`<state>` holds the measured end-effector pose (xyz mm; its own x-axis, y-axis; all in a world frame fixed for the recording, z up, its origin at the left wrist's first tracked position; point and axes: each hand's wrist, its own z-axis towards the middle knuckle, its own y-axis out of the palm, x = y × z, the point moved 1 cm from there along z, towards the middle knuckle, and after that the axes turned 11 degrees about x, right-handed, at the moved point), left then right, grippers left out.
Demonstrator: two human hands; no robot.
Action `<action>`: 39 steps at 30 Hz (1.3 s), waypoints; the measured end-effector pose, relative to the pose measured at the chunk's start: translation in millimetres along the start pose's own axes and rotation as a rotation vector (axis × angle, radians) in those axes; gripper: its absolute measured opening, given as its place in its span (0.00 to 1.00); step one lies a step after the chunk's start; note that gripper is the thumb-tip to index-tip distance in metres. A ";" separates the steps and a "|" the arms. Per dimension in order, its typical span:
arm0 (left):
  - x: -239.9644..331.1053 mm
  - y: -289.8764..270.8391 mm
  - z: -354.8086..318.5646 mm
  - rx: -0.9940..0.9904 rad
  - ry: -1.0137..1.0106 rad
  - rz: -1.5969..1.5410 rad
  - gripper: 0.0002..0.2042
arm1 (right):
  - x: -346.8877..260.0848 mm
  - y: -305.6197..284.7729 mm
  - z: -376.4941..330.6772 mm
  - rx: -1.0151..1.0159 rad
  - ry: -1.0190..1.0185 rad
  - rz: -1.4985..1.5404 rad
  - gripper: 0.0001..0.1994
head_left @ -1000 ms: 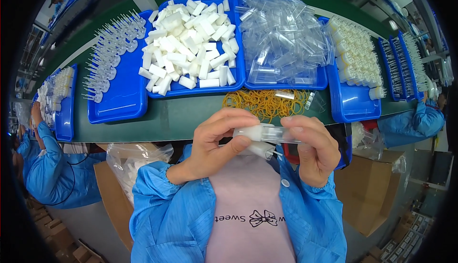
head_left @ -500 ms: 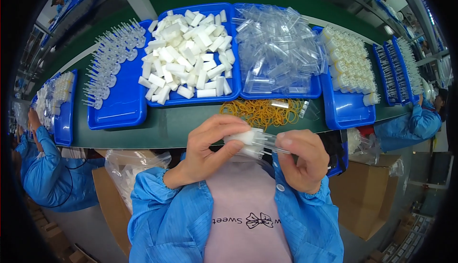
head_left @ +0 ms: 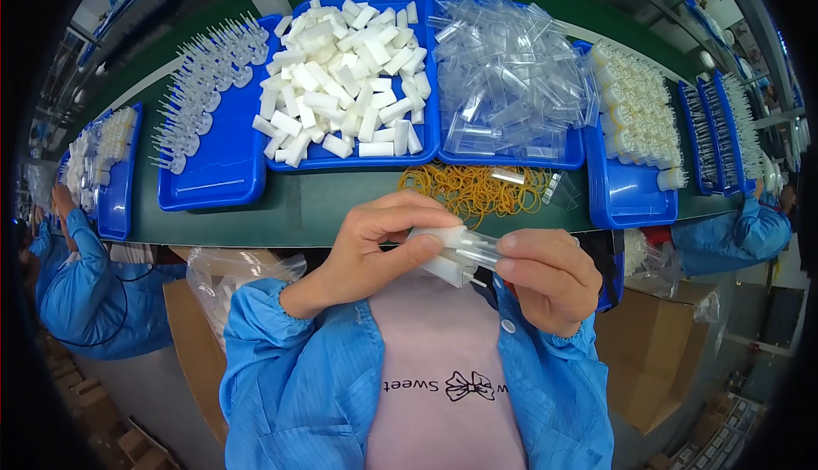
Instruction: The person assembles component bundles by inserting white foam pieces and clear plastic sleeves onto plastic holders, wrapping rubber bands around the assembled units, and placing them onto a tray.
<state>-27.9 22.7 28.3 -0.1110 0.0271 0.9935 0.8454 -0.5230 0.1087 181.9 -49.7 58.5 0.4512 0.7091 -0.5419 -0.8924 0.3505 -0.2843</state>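
Observation:
In front of my chest, my left hand [head_left: 362,250] is closed around a bundle of white foam blocks [head_left: 445,271], thumb on the near side and fingers over the top. My right hand [head_left: 552,282] pinches a clear plastic sleeve [head_left: 480,249] between thumb and fingers, its left end meeting the blocks. Thin clear prongs stick out of the bundle below the sleeve. What lies inside the bundle is hidden by my left fingers. Just beyond my hands, a heap of yellow rubber bands [head_left: 477,195] lies on the green table [head_left: 332,206].
Blue trays hold white blocks [head_left: 341,78], clear sleeves [head_left: 511,78], clear pronged pieces [head_left: 204,86] and banded white bundles [head_left: 639,108]. Cardboard boxes [head_left: 643,346] stand below the table edge. Co-workers in blue sleeves [head_left: 94,299] work at left and right.
The clear sleeve now lies against the white blocks, and fewer prongs show beside it. My hands stay close together. The trays appear slightly higher in the picture.

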 end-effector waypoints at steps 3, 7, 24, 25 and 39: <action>2.1 1.4 -0.3 -0.007 0.210 0.142 0.11 | 1.4 0.2 -1.2 0.016 0.026 0.010 0.17; 5.7 8.3 -3.4 0.027 0.216 0.180 0.11 | -1.4 -2.4 0.0 0.009 0.024 0.003 0.17; 3.2 8.1 -6.4 0.038 0.115 0.158 0.10 | -3.7 -2.8 1.6 -0.098 0.123 -0.026 0.16; 2.6 8.1 -5.7 0.037 0.116 0.158 0.10 | -3.1 -2.6 1.2 -0.080 0.145 -0.013 0.16; -2.3 10.6 -3.2 0.081 0.289 0.255 0.11 | -1.1 4.4 -10.9 0.099 0.285 0.042 0.14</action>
<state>-20.4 14.4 27.1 -0.0251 -0.3417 0.9395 0.9021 -0.4127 -0.1261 177.5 -55.7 49.1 0.3862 0.5289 -0.7557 -0.9008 0.3925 -0.1856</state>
